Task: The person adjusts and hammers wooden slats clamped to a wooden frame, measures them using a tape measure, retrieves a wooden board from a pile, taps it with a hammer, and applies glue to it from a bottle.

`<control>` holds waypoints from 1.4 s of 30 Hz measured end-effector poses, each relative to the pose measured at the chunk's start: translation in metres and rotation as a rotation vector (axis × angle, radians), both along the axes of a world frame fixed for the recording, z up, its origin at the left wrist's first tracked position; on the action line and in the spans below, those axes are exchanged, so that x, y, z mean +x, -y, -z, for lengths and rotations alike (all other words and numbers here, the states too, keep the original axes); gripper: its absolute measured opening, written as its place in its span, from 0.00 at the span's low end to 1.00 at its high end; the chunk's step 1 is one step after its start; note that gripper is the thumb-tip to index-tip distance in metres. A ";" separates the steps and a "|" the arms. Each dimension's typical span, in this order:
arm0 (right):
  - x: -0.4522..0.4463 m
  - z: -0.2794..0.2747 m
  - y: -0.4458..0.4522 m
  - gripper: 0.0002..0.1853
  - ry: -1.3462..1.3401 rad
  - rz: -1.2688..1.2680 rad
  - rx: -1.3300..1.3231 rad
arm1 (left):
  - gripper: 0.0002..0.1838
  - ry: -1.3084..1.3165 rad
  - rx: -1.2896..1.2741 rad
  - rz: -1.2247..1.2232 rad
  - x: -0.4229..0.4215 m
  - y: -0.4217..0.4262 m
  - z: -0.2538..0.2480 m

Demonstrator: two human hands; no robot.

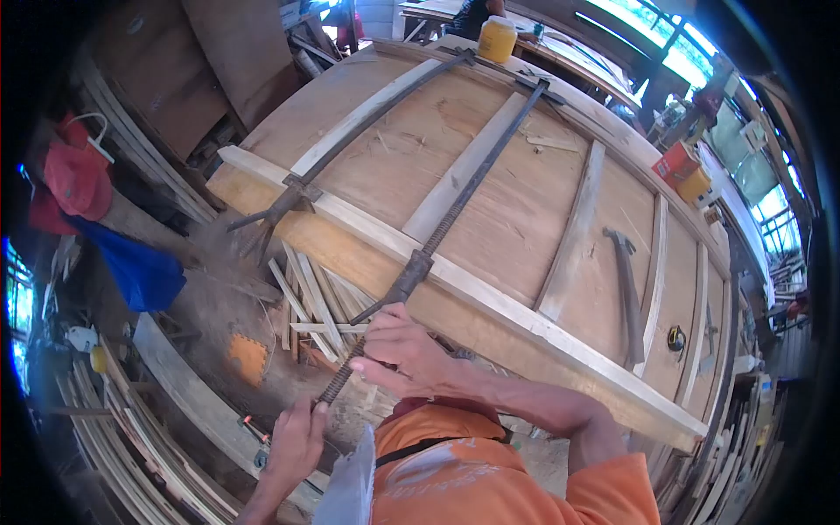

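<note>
A long bar clamp [455, 206] spans the wooden frame [490, 293], its threaded screw sticking out past the near rail. My right hand [409, 354] is closed round the screw close to the clamp's jaw and cross handle. Lower down, my left hand [297, 437] grips the outer end of the same threaded screw. A second bar clamp [293, 197] lies across the frame further left, untouched by either hand. Pale wood strips cross the plywood panel inside the frame.
On the panel lie a claw hammer [627, 284] and a tape measure [675, 338]. A yellow container [497, 39] stands at the far edge, with a person behind it. Offcuts [315, 306] sit below the bench; long boards [131, 420] lie at lower left.
</note>
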State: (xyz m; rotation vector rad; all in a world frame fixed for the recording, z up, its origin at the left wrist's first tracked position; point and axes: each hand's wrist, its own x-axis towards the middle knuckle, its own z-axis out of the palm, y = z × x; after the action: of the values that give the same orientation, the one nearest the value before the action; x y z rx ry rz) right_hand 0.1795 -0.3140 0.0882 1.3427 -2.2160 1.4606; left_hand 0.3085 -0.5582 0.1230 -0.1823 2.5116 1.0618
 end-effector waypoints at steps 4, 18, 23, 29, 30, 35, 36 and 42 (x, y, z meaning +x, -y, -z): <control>0.015 -0.030 0.003 0.19 0.064 0.013 -0.026 | 0.18 -0.239 0.012 0.164 -0.030 -0.008 0.031; -0.034 -0.061 -0.017 0.36 1.656 0.232 0.230 | 0.26 -0.055 0.524 0.399 -0.182 -0.025 0.114; -0.021 -0.041 0.033 0.28 1.754 0.569 -0.006 | 0.26 -0.014 0.680 0.480 -0.198 -0.027 0.135; -0.013 -0.023 0.046 0.27 1.432 0.820 0.372 | 0.25 -0.098 0.516 0.586 -0.217 -0.015 0.125; -0.008 -0.003 0.039 0.28 1.233 0.844 0.442 | 0.24 -0.148 0.506 0.619 -0.224 -0.013 0.128; 0.007 0.020 0.036 0.30 0.931 0.857 0.335 | 0.22 -0.212 0.308 0.714 -0.241 -0.004 0.077; 0.010 0.020 0.039 0.31 0.979 0.858 0.222 | 0.22 -0.237 0.234 0.738 -0.241 -0.005 0.063; 0.026 0.158 0.048 0.25 0.792 0.756 -0.323 | 0.13 -0.534 -0.208 0.872 -0.216 -0.046 0.007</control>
State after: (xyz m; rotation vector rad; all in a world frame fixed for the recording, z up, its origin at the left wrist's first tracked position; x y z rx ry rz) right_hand 0.2056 -0.3623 -0.0693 -0.2554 -2.2794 2.0400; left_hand 0.0925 -0.5126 0.1160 1.1693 2.6535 0.5107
